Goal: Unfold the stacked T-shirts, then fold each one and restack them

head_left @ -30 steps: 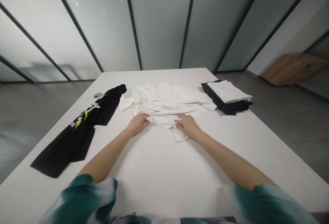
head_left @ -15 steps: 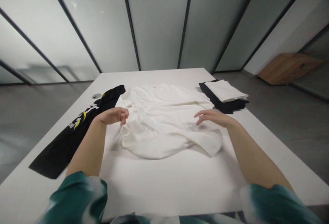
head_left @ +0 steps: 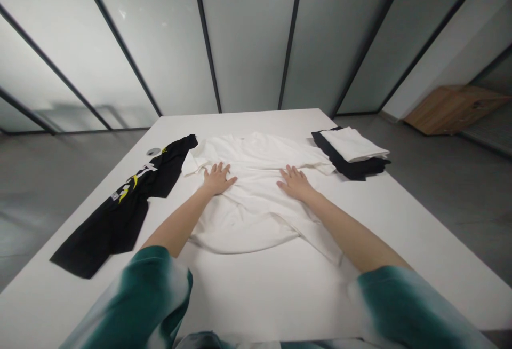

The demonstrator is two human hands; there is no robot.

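A white T-shirt (head_left: 256, 207) lies spread out in the middle of the white table (head_left: 420, 221), its hem towards me. My left hand (head_left: 217, 178) rests flat on the shirt's upper left part, fingers spread, holding nothing. Flat on the upper right part lies my right hand (head_left: 295, 181), also with fingers spread. Both forearms stretch over the cloth.
A black T-shirt with white and yellow print (head_left: 124, 199) lies along the table's left side. At the back right sits a folded white garment (head_left: 352, 143) on top of folded black ones (head_left: 352, 165). A small round disc (head_left: 152, 151) is near the left edge. A wooden cabinet (head_left: 452, 106) stands far right.
The bunched white shirt was pulled towards me and spread out. Both hands then let go of the hem and moved forward, and now lie flat on the shirt's upper part.
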